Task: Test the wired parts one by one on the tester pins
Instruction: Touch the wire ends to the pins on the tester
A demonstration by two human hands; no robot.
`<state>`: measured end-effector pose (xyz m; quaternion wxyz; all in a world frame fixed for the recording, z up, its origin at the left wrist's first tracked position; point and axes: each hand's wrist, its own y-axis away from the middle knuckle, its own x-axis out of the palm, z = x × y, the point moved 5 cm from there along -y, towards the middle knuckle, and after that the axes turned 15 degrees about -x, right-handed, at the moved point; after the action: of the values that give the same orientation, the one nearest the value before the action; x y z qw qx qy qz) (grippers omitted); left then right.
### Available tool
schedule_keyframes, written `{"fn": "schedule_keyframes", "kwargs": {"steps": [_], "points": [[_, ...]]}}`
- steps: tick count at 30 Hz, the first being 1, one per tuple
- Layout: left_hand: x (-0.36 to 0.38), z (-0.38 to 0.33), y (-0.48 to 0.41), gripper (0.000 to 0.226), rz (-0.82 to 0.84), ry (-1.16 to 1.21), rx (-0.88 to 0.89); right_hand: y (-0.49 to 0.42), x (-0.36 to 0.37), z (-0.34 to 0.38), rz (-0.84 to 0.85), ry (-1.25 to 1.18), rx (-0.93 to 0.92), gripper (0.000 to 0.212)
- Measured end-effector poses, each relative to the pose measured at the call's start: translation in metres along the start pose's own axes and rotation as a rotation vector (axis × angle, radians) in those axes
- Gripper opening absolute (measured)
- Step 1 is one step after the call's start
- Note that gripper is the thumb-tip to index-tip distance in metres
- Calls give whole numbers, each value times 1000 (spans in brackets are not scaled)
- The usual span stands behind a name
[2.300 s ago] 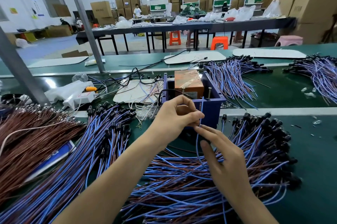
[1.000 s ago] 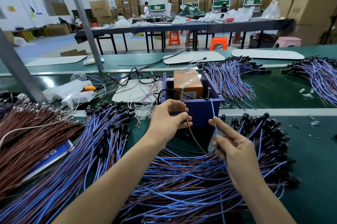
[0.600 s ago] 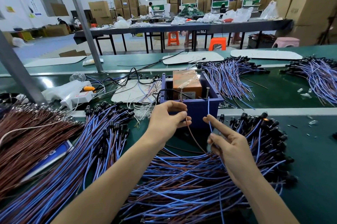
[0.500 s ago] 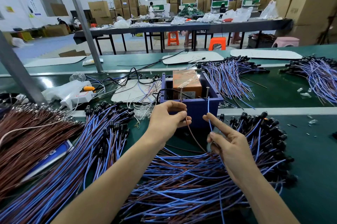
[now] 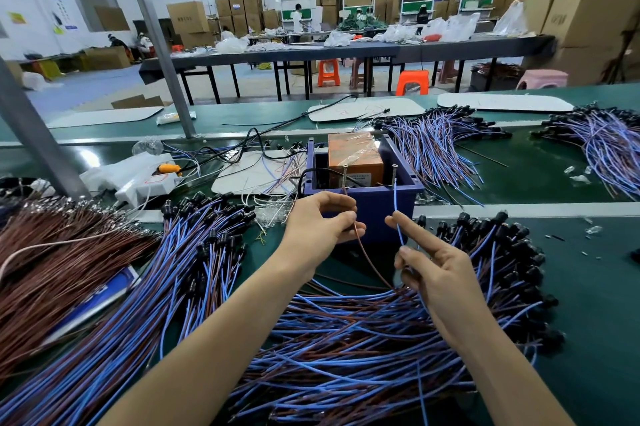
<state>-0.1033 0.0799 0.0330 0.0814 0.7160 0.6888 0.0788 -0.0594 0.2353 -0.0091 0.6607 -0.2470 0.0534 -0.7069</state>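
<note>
A purple tester box (image 5: 381,207) with an orange block inside stands on the green bench. Two upright metal pins rise from its front rim, the left pin (image 5: 345,175) and the right pin (image 5: 394,174). My left hand (image 5: 320,228) pinches a brown wire (image 5: 370,259) and holds its end up at the left pin. My right hand (image 5: 436,269) pinches the blue wire (image 5: 398,217) and holds its tip just below the right pin. Both wires run down into the pile of blue and brown wired parts (image 5: 346,339) beneath my hands.
Another heap of blue and brown wired parts (image 5: 156,287) lies at the left, with brown wires (image 5: 52,259) beyond it. More bundles (image 5: 436,148) lie behind the tester at the right. A white device (image 5: 145,179) and cables sit left of the box. A grey post (image 5: 159,44) stands behind.
My right hand has raised the blue wire's tip toward the right pin. My left hand stays at the left pin with the brown wire.
</note>
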Motion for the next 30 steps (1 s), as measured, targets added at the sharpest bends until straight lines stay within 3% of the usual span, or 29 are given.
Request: {"fn": "schedule_keyframes", "kwargs": {"steps": [30], "points": [[4,-4,8,11,69,-64,-17,-9,3,-3,58,20,57,43]]}}
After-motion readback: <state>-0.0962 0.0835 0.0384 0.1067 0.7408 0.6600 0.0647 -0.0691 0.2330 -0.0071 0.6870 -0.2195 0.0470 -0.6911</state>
